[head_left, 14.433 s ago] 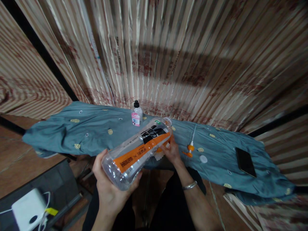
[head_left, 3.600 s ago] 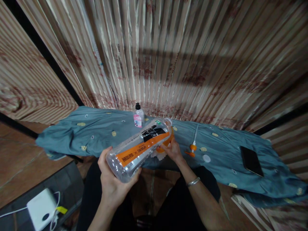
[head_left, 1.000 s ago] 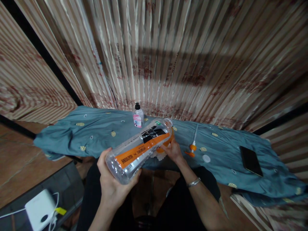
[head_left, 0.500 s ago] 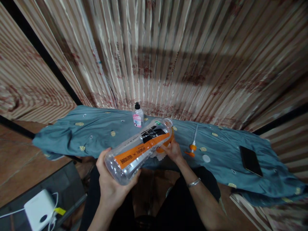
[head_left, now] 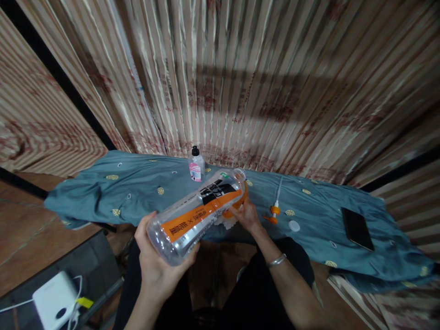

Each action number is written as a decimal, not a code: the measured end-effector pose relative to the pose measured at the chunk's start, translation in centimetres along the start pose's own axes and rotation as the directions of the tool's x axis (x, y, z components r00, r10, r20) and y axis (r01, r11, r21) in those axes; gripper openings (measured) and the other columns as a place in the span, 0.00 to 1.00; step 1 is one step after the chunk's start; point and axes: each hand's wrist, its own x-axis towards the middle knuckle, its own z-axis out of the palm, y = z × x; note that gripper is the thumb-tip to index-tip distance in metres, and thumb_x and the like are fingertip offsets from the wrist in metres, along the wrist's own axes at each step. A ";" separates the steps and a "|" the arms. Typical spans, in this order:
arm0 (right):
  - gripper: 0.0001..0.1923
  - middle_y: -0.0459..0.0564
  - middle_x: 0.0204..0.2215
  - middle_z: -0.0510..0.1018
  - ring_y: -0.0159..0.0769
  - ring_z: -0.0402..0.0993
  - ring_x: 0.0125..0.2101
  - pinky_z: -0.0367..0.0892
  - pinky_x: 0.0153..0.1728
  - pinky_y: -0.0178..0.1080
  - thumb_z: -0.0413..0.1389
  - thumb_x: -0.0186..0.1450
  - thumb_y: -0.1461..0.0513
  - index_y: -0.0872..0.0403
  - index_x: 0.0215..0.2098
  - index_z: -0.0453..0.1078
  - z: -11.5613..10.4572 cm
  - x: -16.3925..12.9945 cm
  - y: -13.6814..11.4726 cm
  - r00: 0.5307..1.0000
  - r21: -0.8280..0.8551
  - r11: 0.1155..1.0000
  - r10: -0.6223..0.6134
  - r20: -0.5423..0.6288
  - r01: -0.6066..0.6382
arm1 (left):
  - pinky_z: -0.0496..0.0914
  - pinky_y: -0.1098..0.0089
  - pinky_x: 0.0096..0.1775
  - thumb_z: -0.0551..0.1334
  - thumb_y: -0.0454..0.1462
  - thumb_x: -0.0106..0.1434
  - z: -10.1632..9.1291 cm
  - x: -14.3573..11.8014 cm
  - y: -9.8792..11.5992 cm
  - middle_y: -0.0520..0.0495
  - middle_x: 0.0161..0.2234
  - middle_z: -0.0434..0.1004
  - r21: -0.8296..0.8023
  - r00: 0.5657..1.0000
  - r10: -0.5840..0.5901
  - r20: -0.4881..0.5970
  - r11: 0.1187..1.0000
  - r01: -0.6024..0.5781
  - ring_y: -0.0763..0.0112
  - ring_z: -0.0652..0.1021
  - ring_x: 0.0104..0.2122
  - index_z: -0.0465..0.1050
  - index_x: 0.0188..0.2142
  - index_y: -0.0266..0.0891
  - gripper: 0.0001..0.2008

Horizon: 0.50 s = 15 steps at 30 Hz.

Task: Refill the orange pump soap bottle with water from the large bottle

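My left hand is wrapped round the base of a big clear plastic bottle with an orange and silver label. The bottle is tilted, its open neck pointing up and to the right. Close to that neck, my right hand grips an orange container, mostly hidden behind the bottle. Something white and crumpled shows below it. To the right lie an orange pump head with a long pale tube and a round white cap.
A small clear pump bottle with a black top stands upright on the blue-green cloth. A black phone lies at the right. At lower left, a white device with cables rests on a dark surface. Striped curtain hangs behind.
The base of the big bottle, with my left hand, has shifted slightly left. My right hand and the orange container look almost unmoved.
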 end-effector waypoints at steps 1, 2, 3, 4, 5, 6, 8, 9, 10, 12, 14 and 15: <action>0.35 0.57 0.52 0.97 0.62 0.98 0.53 0.91 0.55 0.54 0.78 0.63 0.49 0.47 0.63 0.75 0.0 0.0 0.1 1.000 -0.008 1.000 -0.003 0.001 0.003 | 0.89 0.40 0.58 0.86 0.62 0.56 0.0 0.0 0.0 0.41 0.60 0.83 -0.002 1.000 0.000 -0.001 1.000 0.000 0.47 0.89 0.52 0.67 0.76 0.52 0.57; 0.35 0.57 0.52 0.97 0.62 0.98 0.53 0.91 0.55 0.54 0.77 0.63 0.49 0.47 0.63 0.75 0.0 0.0 0.1 1.000 -0.016 1.000 -0.008 -0.001 0.008 | 0.89 0.40 0.59 0.86 0.62 0.56 0.0 0.0 -0.1 0.41 0.61 0.83 -0.003 1.000 0.000 -0.003 1.000 0.000 0.47 0.89 0.52 0.67 0.77 0.52 0.56; 0.35 0.58 0.53 0.97 0.61 0.98 0.54 0.91 0.55 0.54 0.77 0.63 0.49 0.47 0.63 0.75 0.0 0.0 0.2 1.000 -0.021 1.000 -0.016 -0.005 0.016 | 0.88 0.40 0.60 0.86 0.62 0.56 -0.1 0.1 -0.2 0.41 0.61 0.82 -0.001 1.000 0.001 -0.005 1.000 -0.001 0.47 0.89 0.53 0.67 0.77 0.52 0.56; 0.34 0.58 0.53 0.97 0.61 0.97 0.54 0.91 0.55 0.54 0.77 0.63 0.49 0.47 0.63 0.75 0.0 0.0 0.2 1.000 -0.024 0.999 -0.024 -0.008 0.023 | 0.88 0.40 0.60 0.87 0.61 0.55 -0.1 0.1 -0.2 0.41 0.62 0.82 0.004 1.000 0.005 -0.007 1.000 -0.005 0.47 0.89 0.53 0.68 0.76 0.52 0.57; 0.34 0.58 0.54 0.97 0.60 0.97 0.54 0.91 0.56 0.53 0.77 0.63 0.49 0.47 0.63 0.75 0.0 0.0 0.2 0.999 -0.025 0.999 -0.031 -0.008 0.031 | 0.88 0.41 0.59 0.87 0.61 0.55 -0.1 0.1 -0.3 0.42 0.61 0.82 0.008 1.000 0.011 -0.003 1.000 -0.011 0.47 0.89 0.53 0.68 0.76 0.53 0.57; 0.34 0.58 0.54 0.97 0.60 0.97 0.54 0.91 0.55 0.52 0.77 0.63 0.49 0.47 0.63 0.76 0.0 0.1 0.2 0.999 -0.024 0.999 -0.037 -0.005 0.037 | 0.89 0.42 0.58 0.87 0.61 0.54 -0.1 0.2 -0.3 0.42 0.61 0.83 0.009 1.000 0.015 0.002 1.000 -0.015 0.47 0.89 0.52 0.68 0.76 0.52 0.57; 0.34 0.57 0.53 0.97 0.60 0.97 0.54 0.91 0.54 0.52 0.77 0.64 0.49 0.47 0.63 0.76 0.0 0.1 0.2 0.999 -0.026 0.999 -0.042 0.002 0.043 | 0.89 0.44 0.55 0.88 0.60 0.52 0.0 0.2 -0.2 0.42 0.59 0.83 -0.005 1.000 0.008 -0.002 1.000 -0.008 0.48 0.89 0.51 0.68 0.75 0.52 0.57; 0.35 0.57 0.52 0.97 0.60 0.97 0.54 0.91 0.54 0.51 0.77 0.63 0.49 0.48 0.64 0.76 0.0 0.0 0.1 0.999 -0.030 0.999 -0.041 0.001 0.041 | 0.89 0.44 0.55 0.88 0.60 0.52 0.1 0.2 -0.1 0.42 0.59 0.84 -0.022 1.000 -0.004 -0.014 1.000 0.004 0.48 0.89 0.51 0.69 0.74 0.52 0.57; 0.36 0.57 0.52 0.97 0.60 0.97 0.54 0.91 0.54 0.51 0.78 0.63 0.49 0.48 0.64 0.76 0.0 0.0 0.1 0.999 -0.034 0.999 -0.036 -0.004 0.036 | 0.89 0.44 0.57 0.89 0.59 0.51 0.1 0.2 -0.1 0.42 0.58 0.84 -0.039 0.999 -0.020 -0.029 0.999 0.018 0.48 0.89 0.51 0.69 0.74 0.51 0.57; 0.37 0.58 0.53 0.97 0.60 0.97 0.54 0.91 0.54 0.51 0.78 0.63 0.50 0.49 0.65 0.75 0.0 0.0 -0.1 0.999 -0.032 0.999 -0.028 -0.016 0.028 | 0.88 0.43 0.60 0.90 0.58 0.50 0.1 0.2 -0.2 0.43 0.59 0.84 -0.060 0.998 -0.039 -0.055 0.998 0.036 0.49 0.88 0.51 0.71 0.74 0.51 0.58; 0.36 0.58 0.54 0.97 0.59 0.97 0.55 0.91 0.54 0.51 0.77 0.64 0.51 0.49 0.65 0.75 0.0 0.0 -0.1 1.000 -0.023 0.999 -0.023 -0.016 0.023 | 0.88 0.46 0.59 0.91 0.56 0.48 -0.2 0.4 -0.7 0.44 0.59 0.84 -0.058 0.999 -0.017 -0.030 0.998 0.015 0.50 0.89 0.50 0.71 0.73 0.52 0.58; 0.36 0.59 0.54 0.96 0.60 0.97 0.55 0.91 0.53 0.51 0.77 0.64 0.51 0.49 0.65 0.75 0.0 0.0 -0.1 1.000 -0.021 1.000 -0.019 -0.010 0.019 | 0.89 0.47 0.56 0.91 0.54 0.48 -0.4 0.6 -1.1 0.44 0.59 0.84 -0.051 1.000 0.004 -0.009 0.999 -0.005 0.51 0.89 0.50 0.71 0.73 0.53 0.58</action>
